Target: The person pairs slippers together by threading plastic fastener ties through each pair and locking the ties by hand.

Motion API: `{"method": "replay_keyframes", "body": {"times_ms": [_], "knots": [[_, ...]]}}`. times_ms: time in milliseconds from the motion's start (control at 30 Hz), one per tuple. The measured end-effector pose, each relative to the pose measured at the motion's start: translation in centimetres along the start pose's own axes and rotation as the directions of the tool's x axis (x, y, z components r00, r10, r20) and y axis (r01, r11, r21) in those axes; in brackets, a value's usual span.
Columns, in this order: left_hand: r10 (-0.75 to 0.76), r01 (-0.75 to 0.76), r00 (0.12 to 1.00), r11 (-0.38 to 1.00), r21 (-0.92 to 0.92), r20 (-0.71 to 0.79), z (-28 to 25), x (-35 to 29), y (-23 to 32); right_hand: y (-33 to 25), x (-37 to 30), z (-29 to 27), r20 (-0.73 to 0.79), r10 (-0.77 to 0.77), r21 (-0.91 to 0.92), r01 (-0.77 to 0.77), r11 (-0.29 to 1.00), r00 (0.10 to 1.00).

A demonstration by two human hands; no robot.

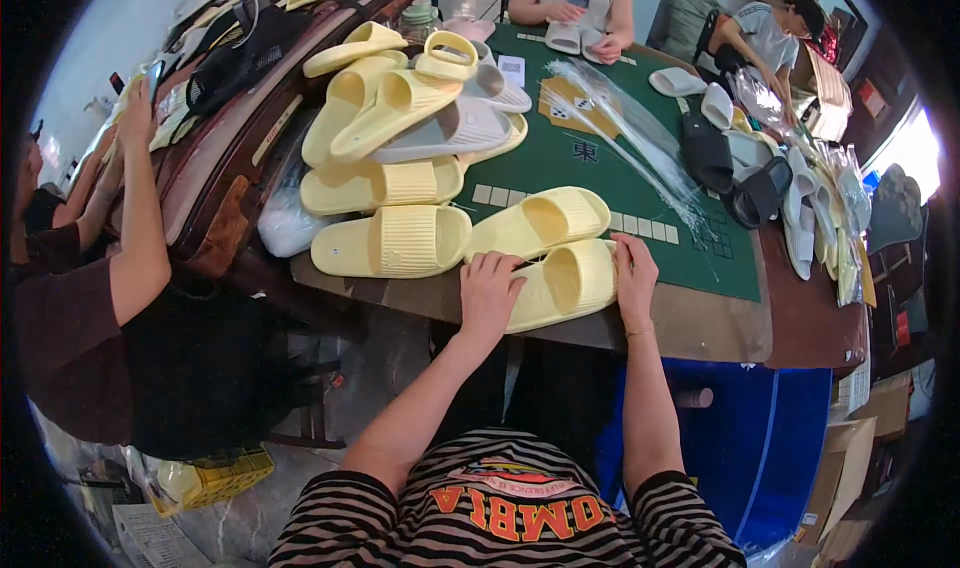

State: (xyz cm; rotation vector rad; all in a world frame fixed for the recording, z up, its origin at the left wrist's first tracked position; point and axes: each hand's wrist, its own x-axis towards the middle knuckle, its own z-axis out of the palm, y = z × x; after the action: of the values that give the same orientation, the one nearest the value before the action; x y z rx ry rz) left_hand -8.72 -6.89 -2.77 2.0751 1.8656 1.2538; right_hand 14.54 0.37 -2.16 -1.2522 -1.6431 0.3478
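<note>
Close in front of me, a pale yellow slipper (pixel 582 277) with a ribbed strap lies at the table's near edge. My left hand (pixel 490 290) grips its heel end, fingers bent over the rim. On the toe end, my right hand (pixel 636 276) is closed with the thumb along the side. Just beyond it, touching, lies a second yellow slipper (pixel 545 220) pointing the same way. To the left sits another yellow slipper (pixel 392 241), in front of a heap of yellow slippers (pixel 400 103) with a grey slipper (pixel 450 128) among them.
White plastic strands (pixel 640 133) lie across the green mat (pixel 600 173). Black slippers (pixel 708 153) and white slippers (pixel 798 223) pile up at the right. Across the table, a co-worker's hands (pixel 600 46) handle light slippers. Another person (pixel 90 308) sits at the left; a third (pixel 765 43) bends at far right.
</note>
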Motion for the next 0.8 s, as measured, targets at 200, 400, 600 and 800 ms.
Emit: {"method": "replay_keyframes", "body": {"times_ms": [200, 400, 600, 800], "knots": [[0.108, -0.120, 0.991, 0.980, 0.156, 0.083, 1.5, 1.2, 0.4, -0.2, -0.3, 0.1, 0.024, 0.011, 0.010, -0.012, 1.000, 1.000], [-0.134, 0.106, 0.990, 0.915, -0.389, -0.047, 1.0, 1.6, 0.5, -1.1, -0.4, -0.4, -0.110, -0.104, -0.027, 0.101, 0.994, 0.988], [-0.314, 0.260, 0.948, 0.664, -0.701, 0.054, 0.1, 2.2, 0.7, -5.5, -0.3, 1.3, 0.049, -0.434, -0.126, 0.437, 0.891, 0.899], [-0.391, 0.324, 0.902, 0.328, -0.887, 0.184, 1.2, 2.6, 0.8, -7.0, 0.9, 3.3, 0.180, -0.399, 0.008, 0.404, 0.915, 0.899]]}}
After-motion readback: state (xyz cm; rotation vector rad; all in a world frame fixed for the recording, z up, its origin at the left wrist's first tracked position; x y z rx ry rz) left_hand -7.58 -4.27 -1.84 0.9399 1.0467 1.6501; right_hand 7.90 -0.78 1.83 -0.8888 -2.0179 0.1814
